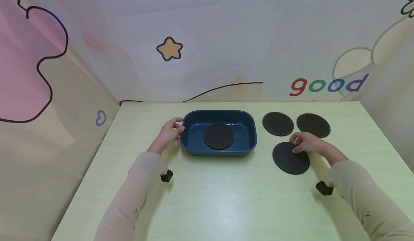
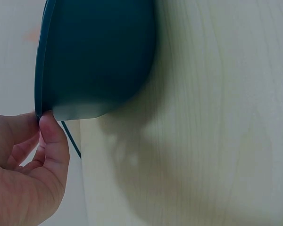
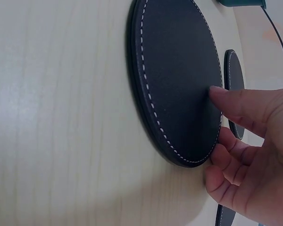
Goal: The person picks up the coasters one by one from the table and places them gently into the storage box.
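Note:
A dark blue rectangular tray (image 1: 218,153) stands on the table, one round black coaster (image 1: 218,136) lying flat inside it. At the tray's left end my left hand (image 1: 167,132) pinches the rim between thumb and fingers, seen close up in the left wrist view beside the tray wall (image 2: 99,56). To the right of the tray, my right hand (image 1: 307,143) holds the edge of another black coaster (image 1: 288,161). White stitching runs round that coaster (image 3: 179,80) in the right wrist view; the thumb presses on its top and the other fingers curl at its edge.
Two more black coasters lie behind the right hand, one on the left (image 1: 277,123) and one on the right (image 1: 313,124). A printed cloth backdrop (image 1: 220,47) rises behind the pale wooden table (image 1: 207,198).

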### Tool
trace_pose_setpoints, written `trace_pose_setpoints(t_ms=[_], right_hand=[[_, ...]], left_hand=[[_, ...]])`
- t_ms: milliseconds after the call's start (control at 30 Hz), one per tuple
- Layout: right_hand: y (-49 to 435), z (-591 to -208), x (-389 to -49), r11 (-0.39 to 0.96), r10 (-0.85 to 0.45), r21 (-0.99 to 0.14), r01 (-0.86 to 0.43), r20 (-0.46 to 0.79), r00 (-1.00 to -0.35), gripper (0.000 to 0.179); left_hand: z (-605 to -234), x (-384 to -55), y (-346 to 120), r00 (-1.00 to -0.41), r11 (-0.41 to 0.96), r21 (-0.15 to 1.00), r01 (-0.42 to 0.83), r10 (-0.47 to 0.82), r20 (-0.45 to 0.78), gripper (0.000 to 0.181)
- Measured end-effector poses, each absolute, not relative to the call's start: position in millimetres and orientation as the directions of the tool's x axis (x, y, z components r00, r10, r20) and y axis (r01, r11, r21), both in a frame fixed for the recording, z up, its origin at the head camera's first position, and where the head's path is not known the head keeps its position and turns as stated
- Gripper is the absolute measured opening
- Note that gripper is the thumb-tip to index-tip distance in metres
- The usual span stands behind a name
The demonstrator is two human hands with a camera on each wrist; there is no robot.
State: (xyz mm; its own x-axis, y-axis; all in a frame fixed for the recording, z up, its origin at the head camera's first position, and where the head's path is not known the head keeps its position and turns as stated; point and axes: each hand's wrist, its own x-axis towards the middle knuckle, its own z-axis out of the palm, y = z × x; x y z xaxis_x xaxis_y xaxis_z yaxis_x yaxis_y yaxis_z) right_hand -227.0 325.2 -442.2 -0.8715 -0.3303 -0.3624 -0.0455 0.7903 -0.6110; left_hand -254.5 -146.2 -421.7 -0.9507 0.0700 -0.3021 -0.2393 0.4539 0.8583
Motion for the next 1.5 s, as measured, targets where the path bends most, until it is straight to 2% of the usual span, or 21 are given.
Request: trace_pose_setpoints(t_ms=[533,1167,1500], right_hand=[[319.1,-436.1,-234.1,0.851,-0.318,-0.524,-0.047,-0.442,-0.839,0.032],[316.8,-432.8,-231.9,0.855,-0.295,-0.518,-0.021,-0.453,-0.841,0.031],[316.9,-425.9,-229.5,0.829,-0.338,-0.558,-0.046,-0.433,-0.835,0.029]], left_hand=[[-421.4,-254.9,-145.8,-0.957,0.424,0.881,-0.211,0.094,-0.275,0.037],[-423.3,-255.1,-146.8,-0.961,0.422,0.884,-0.202,0.087,-0.261,0.036],[-423.4,-255.4,-147.2,-0.957,0.426,0.88,-0.21,0.095,-0.274,0.037]])
